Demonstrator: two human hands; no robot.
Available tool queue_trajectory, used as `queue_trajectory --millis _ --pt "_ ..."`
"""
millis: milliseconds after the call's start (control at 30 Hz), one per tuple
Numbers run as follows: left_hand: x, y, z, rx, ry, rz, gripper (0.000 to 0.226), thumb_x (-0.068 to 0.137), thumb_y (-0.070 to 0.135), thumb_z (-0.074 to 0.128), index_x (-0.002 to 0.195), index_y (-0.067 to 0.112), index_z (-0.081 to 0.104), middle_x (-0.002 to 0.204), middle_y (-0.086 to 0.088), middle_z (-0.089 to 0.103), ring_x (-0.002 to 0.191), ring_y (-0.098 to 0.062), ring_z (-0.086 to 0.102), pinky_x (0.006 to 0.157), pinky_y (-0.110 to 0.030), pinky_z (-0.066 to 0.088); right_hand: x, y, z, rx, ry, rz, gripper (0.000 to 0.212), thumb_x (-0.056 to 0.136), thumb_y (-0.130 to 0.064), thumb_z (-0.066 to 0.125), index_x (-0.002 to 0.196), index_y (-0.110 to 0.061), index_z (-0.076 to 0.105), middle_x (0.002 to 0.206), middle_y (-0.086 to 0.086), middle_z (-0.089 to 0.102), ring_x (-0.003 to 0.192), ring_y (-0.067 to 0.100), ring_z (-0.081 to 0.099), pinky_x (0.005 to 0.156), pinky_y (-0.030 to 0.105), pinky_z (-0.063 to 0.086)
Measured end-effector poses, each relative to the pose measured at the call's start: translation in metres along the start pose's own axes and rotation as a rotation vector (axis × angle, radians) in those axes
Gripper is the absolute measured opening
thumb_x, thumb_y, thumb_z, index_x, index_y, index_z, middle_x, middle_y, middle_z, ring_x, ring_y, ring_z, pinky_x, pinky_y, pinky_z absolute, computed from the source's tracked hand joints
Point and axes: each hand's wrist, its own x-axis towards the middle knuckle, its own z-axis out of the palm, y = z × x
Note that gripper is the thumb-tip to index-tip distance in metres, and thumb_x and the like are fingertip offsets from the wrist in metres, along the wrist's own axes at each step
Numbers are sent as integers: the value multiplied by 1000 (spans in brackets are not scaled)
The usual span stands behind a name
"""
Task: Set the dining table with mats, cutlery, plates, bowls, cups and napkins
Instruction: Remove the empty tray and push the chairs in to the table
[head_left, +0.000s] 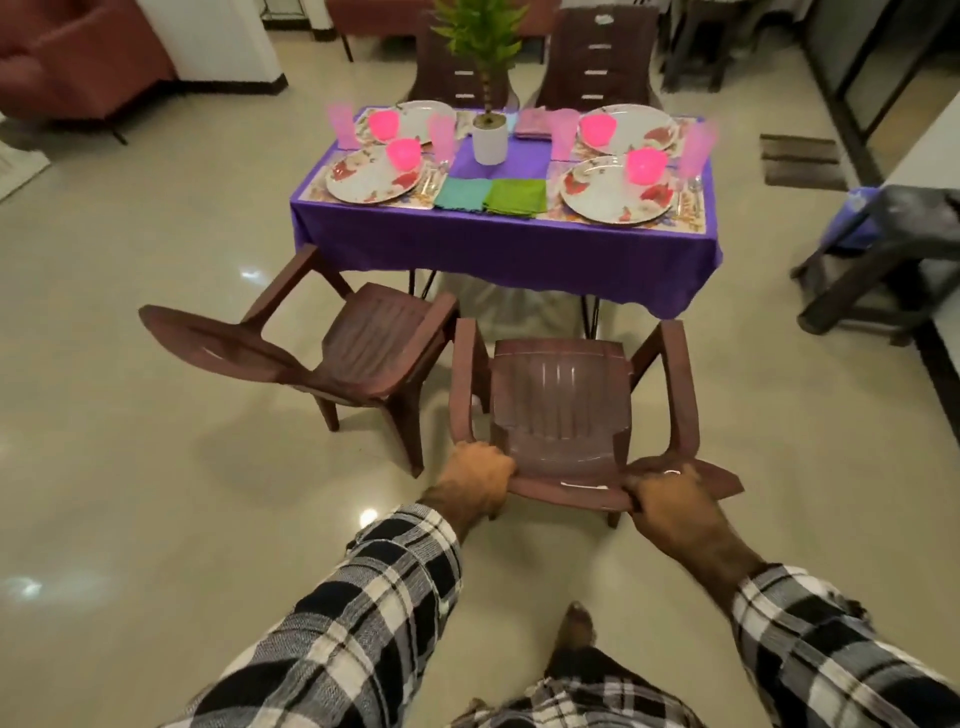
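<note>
Room: pale glossy tiled floor (130, 415) with light glare; a red sofa (78, 57) at far left, dark furniture along the right edge.
Table: small, under a purple cloth (509, 249) that hangs over the near side, well ahead of the person.
Chairs: a brown plastic chair (566, 415) straight ahead, its back toward the camera; a second chair (332, 343) beside it on the left, angled; two more at the far side of the table.
Left hand (475, 480): fingers curled shut around the left end of the near chair's top rail.
Right hand (670, 506): fingers closed over the right end of the same rail; both sleeves checked black and white.
Plates: four flowered plates, one near left (371, 179), one near right (618, 195), two behind, each on a patterned mat.
Bowls: bright pink (404, 154), one resting on each plate.
Cups: tall pink, blurred, beside the plates.
Napkins: a teal napkin (462, 195) and a green napkin (517, 197) touching at the near middle edge; pink ones folded farther back.
Centre: a white pot (489, 143) with a green plant.
Cutlery: faint beside the near plates, too small to tell.
</note>
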Motion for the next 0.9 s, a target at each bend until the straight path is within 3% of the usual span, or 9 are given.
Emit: queue_trajectory --millis 133,367,500,667,800,900 --pt "29 -27 -12 -31 23 -76 22 99 33 63 119 40 66 105 7 70 105 -21 66 98 -49 52 37 -1 -16 -37 38 -26 39 75 -52 53 101 -31 73 97 -7 75 96 21 70 89 40 46" --pt "77 -39 -39 -112 4 -100 25 99 32 59 121 40 66 111 8 68 112 -21 62 103 -50 45 92 29 -34 88 43 11 53 69 -62 43 104 -32 70 96 -6 74 92 21 72 81 34 56" --pt "100 -40 -53 -104 4 -66 24 96 29 63 117 39 68 112 8 70 115 -21 62 107 -51 44 110 46 -43 85 23 47 52 69 -64 51 105 -33 70 101 -9 74 96 19 71 82 34 57" --pt "126 -71 -62 -113 -3 -38 27 100 31 58 122 41 68 115 8 69 118 -21 59 110 -52 41 136 38 -51 111 19 33 60 68 -69 42 106 -32 70 101 -8 72 99 19 70 83 34 54" --pt "139 -88 -66 -124 -14 -11 26 99 37 61 124 41 67 117 8 68 120 -21 58 111 -53 40 150 47 -57 138 -19 44 48 70 -57 47 109 -38 67 98 -15 71 93 15 70 81 35 60" --pt "145 -96 -65 -124 -50 21 35 86 50 71 120 43 67 118 11 67 120 -20 57 111 -54 38 154 53 -50 147 -24 86 47 69 -61 48 111 -46 63 99 -21 71 90 11 70 77 37 62"
